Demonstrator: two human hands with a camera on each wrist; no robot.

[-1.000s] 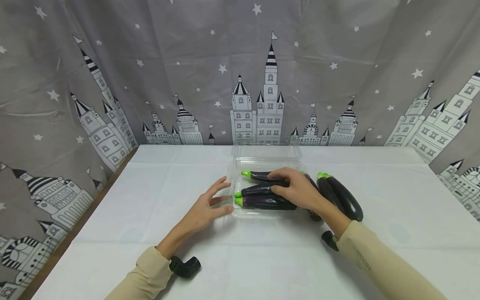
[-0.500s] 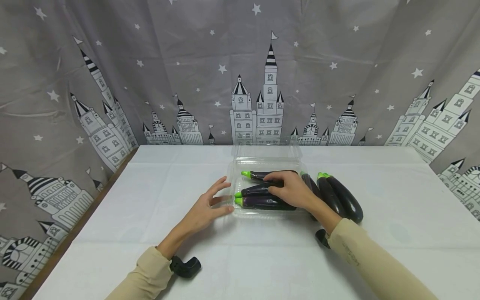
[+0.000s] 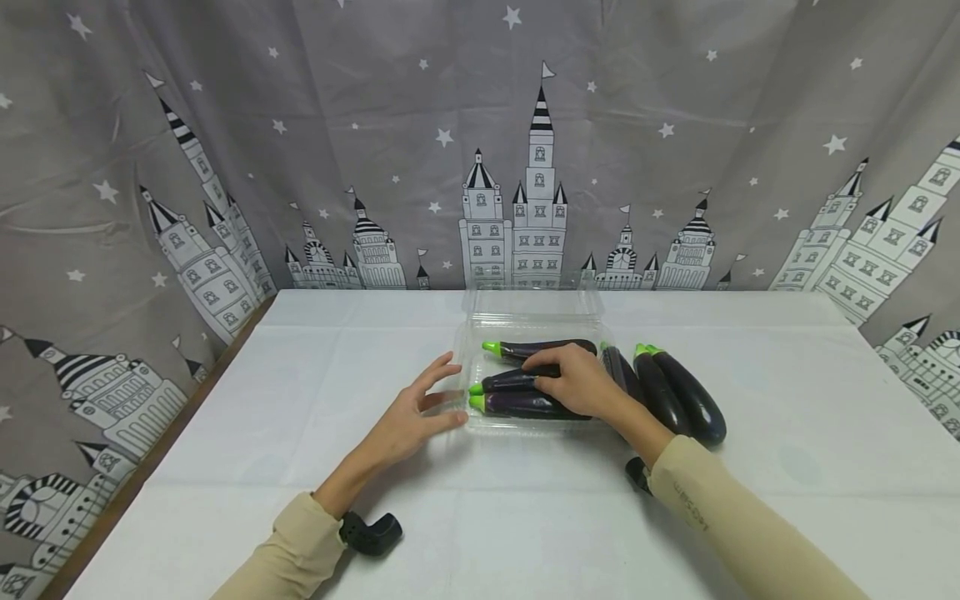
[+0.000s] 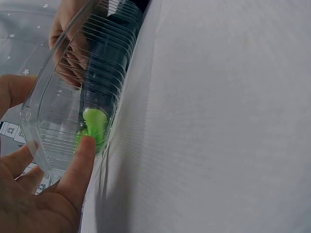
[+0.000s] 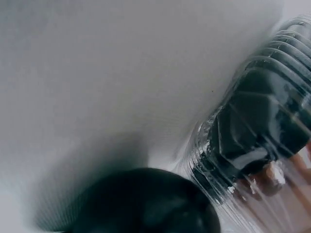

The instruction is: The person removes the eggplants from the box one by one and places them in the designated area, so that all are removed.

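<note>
While the left grip stays at the side of the clear plastic clamshell box, the right grip sits slightly farther left than a second ago. That slide uncovers the blunt end of the far eggplant and more of the nearest loose eggplant, just beside the box. The green stems inside keep their positions. The right fingers and thumb pinch the middle eggplant, which lies in the box touching the near eggplant, with a gap toward the far one at the stem end. The left fingers are spread, their tips at the box. I judge this a small adjustment among the three eggplants inside, not a fresh transfer: the second loose eggplant and the outermost loose eggplant also lie on the white worktop, and the lid is open.
</note>
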